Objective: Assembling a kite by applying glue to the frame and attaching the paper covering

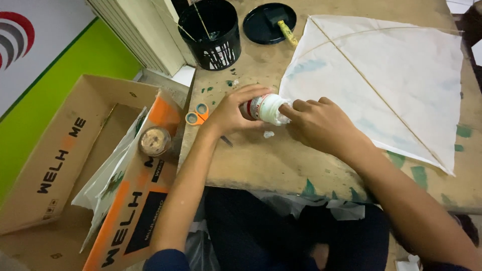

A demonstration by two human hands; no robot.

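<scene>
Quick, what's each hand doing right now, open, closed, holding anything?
Left hand: closed around the small white glue bottle.
Right hand: fingers curled, fingertips on the bottle's end; not gripping it.

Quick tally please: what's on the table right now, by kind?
Kite: 1
Glue bottle, held in both hands (left, right): 1
Scissors: 1
Black bucket: 1
Black lid: 1
Brush on the lid: 1
Total: 6
</scene>
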